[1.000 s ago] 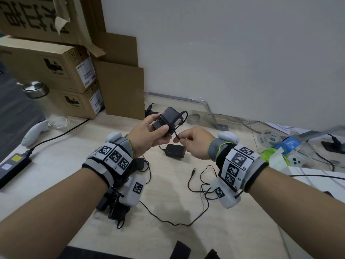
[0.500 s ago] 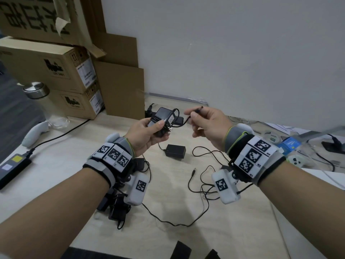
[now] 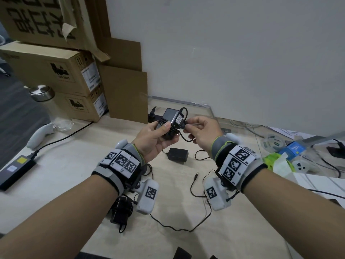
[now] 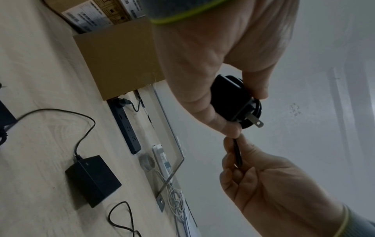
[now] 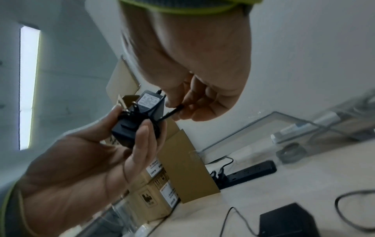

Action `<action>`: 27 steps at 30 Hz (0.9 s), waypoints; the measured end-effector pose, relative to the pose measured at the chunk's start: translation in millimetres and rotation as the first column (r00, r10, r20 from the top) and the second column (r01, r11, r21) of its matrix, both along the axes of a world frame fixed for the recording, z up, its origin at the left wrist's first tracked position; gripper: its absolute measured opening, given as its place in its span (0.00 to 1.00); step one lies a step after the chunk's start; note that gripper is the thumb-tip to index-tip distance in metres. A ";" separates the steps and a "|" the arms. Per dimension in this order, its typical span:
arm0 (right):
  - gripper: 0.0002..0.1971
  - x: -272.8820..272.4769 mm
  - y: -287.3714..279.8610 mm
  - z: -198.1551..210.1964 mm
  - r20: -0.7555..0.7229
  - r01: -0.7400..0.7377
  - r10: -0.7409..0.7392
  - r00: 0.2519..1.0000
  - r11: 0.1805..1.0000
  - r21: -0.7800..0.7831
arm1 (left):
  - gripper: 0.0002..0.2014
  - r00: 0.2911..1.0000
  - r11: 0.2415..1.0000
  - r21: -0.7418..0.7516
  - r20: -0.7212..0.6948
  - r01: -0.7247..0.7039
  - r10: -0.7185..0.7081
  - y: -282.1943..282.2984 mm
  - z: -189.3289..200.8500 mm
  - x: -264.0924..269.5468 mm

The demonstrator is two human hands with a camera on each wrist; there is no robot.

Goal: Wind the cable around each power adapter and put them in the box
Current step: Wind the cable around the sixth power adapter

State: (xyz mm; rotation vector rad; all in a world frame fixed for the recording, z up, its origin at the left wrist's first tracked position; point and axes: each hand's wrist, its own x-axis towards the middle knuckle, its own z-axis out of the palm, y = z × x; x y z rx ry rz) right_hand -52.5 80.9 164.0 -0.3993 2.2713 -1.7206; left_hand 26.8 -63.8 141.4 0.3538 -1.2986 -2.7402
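My left hand (image 3: 155, 136) grips a black power adapter (image 3: 172, 121) above the table, its cable wound around the body. In the left wrist view the adapter (image 4: 231, 99) shows its metal prongs. My right hand (image 3: 200, 130) pinches the cable's barrel-plug end (image 4: 237, 152) close beside the adapter (image 5: 142, 117). A second black adapter (image 3: 178, 154) lies on the table below the hands, its cable (image 3: 197, 193) loose. A third adapter (image 3: 119, 212) with bundled cable lies under my left wrist.
Stacked cardboard boxes (image 3: 56, 71) stand at the back left, with a flat cardboard sheet (image 3: 125, 94) leaning on the wall. A glass bottle (image 3: 50, 107), a white controller (image 3: 39, 135) and a black power brick (image 3: 15, 171) lie left. A black power strip (image 4: 126, 126) runs along the wall. Clutter (image 3: 287, 156) sits right.
My right hand has come down from its raised position and brought the cable end against the adapter. The left hand has tilted the adapter, its label now facing up.
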 end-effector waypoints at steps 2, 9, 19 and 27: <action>0.06 -0.3 -0.1 -0.3 0.016 -0.010 0.011 1.000 1.000 -0.027 | 0.18 1.000 1.000 0.010 -0.006 -0.002 0.002 1.4 0.9 0.4; 0.11 -1.5 1.7 -2.6 0.029 -0.095 0.098 0.995 0.992 -0.088 | 0.22 1.000 1.000 -0.010 -0.010 0.009 -0.009 1.6 5.7 3.4; 0.13 2.5 0.3 2.8 -0.127 -0.007 -0.020 0.992 0.978 -0.206 | 0.14 0.997 0.997 -0.042 0.047 0.062 -0.060 2.1 7.9 5.9; 0.13 2.5 -8.5 -0.3 -0.269 -0.079 0.061 0.961 0.995 -0.058 | 0.11 0.998 0.995 -0.087 0.045 0.050 -0.046 6.1 4.7 5.6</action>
